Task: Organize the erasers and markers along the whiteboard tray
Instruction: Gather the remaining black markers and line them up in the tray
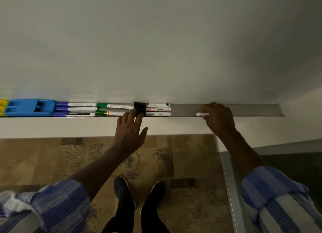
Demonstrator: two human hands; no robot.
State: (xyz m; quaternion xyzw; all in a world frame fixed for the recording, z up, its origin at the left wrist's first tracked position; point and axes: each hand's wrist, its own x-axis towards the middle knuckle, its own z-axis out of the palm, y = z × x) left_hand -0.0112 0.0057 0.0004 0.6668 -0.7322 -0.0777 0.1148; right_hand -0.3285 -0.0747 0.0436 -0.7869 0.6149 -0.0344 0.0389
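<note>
A grey whiteboard tray (184, 109) runs under the whiteboard. From the left it holds a yellow eraser (3, 105), a blue eraser (29, 108), three purple-capped markers (75, 109), green-capped markers (111, 109) and three black-capped markers (156, 109). My left hand (129, 130) reaches into the tray with straight fingers touching the black caps. My right hand (218, 118) is further right over the tray's bare part and grips a white marker (202, 114) whose end sticks out to the left.
The whiteboard (156, 41) fills the upper view. The tray ends at the right (281, 110). Below are a white ledge, a patterned brown floor, my two dark shoes (139, 191) and a metal door frame (230, 189) at the right.
</note>
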